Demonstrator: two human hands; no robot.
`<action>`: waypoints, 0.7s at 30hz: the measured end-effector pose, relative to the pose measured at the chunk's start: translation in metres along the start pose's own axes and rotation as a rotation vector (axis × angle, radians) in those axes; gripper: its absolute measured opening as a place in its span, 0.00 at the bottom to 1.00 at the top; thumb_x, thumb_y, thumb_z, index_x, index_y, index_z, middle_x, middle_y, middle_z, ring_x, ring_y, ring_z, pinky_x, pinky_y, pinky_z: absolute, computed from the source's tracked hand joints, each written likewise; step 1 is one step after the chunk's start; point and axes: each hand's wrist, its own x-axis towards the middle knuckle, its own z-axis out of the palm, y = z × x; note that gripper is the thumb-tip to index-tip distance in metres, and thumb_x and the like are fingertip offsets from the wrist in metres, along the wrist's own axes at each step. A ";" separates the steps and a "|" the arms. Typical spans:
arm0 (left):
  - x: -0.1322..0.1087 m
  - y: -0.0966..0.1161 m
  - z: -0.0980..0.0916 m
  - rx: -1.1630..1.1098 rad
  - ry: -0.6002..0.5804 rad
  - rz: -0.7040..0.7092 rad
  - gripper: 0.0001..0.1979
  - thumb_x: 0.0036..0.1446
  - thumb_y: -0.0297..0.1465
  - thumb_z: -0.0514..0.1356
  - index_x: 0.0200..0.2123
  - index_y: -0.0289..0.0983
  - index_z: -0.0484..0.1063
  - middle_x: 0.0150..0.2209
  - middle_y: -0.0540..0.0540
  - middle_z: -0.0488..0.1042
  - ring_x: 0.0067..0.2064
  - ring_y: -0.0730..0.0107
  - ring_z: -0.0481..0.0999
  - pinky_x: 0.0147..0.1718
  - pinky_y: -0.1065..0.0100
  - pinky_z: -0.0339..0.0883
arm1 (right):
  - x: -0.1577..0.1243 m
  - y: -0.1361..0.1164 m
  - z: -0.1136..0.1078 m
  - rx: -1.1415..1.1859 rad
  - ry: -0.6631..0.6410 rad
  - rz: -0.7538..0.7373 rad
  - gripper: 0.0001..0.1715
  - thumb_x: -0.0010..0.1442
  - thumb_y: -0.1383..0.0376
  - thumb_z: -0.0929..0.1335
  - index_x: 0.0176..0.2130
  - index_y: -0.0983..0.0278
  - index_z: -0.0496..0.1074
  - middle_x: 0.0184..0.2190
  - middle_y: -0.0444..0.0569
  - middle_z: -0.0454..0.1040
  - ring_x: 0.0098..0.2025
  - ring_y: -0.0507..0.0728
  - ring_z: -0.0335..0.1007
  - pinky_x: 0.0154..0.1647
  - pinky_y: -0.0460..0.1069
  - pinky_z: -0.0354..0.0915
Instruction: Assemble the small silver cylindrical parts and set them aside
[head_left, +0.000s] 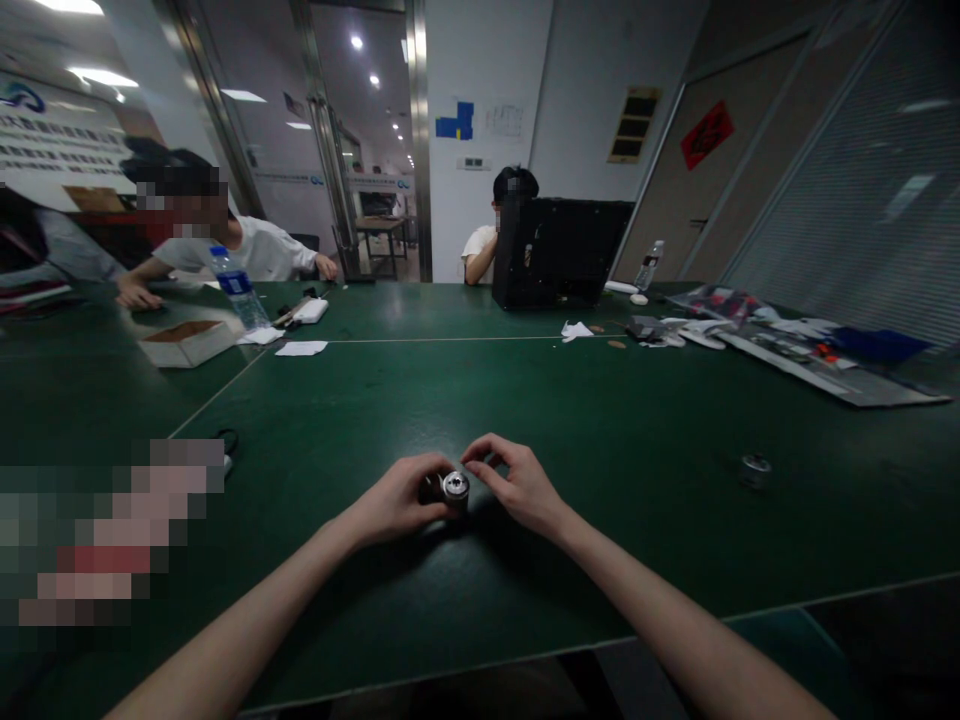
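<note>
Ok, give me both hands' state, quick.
Left hand: closed around a small metal cylinder.
Right hand: partly curled, fingertips near the cylinder's top; whether it pinches anything cannot be told.

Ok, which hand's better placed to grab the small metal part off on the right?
Right, most likely. The right hand is nearer the small metal part, on that same side; the left hand sits farther off, its thumb and fingers around the metal cylinder.
</note>
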 end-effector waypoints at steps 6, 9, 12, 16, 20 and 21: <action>-0.002 -0.001 -0.005 0.020 0.016 -0.027 0.14 0.51 0.32 0.63 0.42 0.35 0.69 0.38 0.47 0.72 0.36 0.67 0.71 0.36 0.69 0.64 | 0.001 0.005 -0.005 -0.064 -0.010 -0.013 0.08 0.61 0.66 0.65 0.39 0.64 0.74 0.36 0.48 0.75 0.37 0.52 0.69 0.36 0.46 0.63; -0.001 -0.002 -0.007 0.030 0.019 -0.035 0.15 0.51 0.33 0.63 0.42 0.36 0.70 0.39 0.47 0.72 0.37 0.67 0.71 0.36 0.69 0.65 | 0.000 0.006 -0.006 -0.108 -0.043 0.018 0.08 0.60 0.64 0.66 0.36 0.64 0.74 0.34 0.47 0.76 0.34 0.52 0.69 0.35 0.46 0.63; -0.001 -0.003 -0.008 0.031 0.009 -0.051 0.15 0.51 0.34 0.62 0.42 0.35 0.70 0.38 0.46 0.73 0.36 0.66 0.71 0.36 0.68 0.65 | -0.001 0.009 -0.009 -0.158 -0.150 0.074 0.07 0.58 0.63 0.68 0.35 0.65 0.75 0.31 0.46 0.76 0.32 0.51 0.70 0.33 0.45 0.62; -0.001 -0.002 -0.010 0.033 -0.011 -0.074 0.16 0.51 0.35 0.62 0.42 0.35 0.70 0.39 0.45 0.73 0.36 0.66 0.72 0.36 0.68 0.65 | -0.003 0.014 -0.013 -0.256 -0.345 0.077 0.07 0.56 0.66 0.68 0.36 0.63 0.76 0.32 0.46 0.77 0.33 0.52 0.71 0.36 0.45 0.62; -0.001 -0.001 -0.012 0.035 -0.013 -0.085 0.16 0.50 0.35 0.62 0.42 0.35 0.70 0.39 0.46 0.73 0.36 0.66 0.72 0.36 0.68 0.65 | -0.004 0.015 -0.014 -0.321 -0.417 0.013 0.07 0.57 0.67 0.68 0.37 0.63 0.76 0.34 0.47 0.76 0.36 0.53 0.71 0.38 0.46 0.62; -0.001 -0.001 -0.012 0.034 -0.011 -0.085 0.16 0.50 0.34 0.62 0.43 0.35 0.70 0.38 0.46 0.73 0.36 0.66 0.72 0.35 0.69 0.65 | -0.004 0.014 -0.014 -0.327 -0.419 0.009 0.07 0.57 0.66 0.68 0.37 0.63 0.76 0.34 0.47 0.76 0.36 0.53 0.71 0.38 0.46 0.62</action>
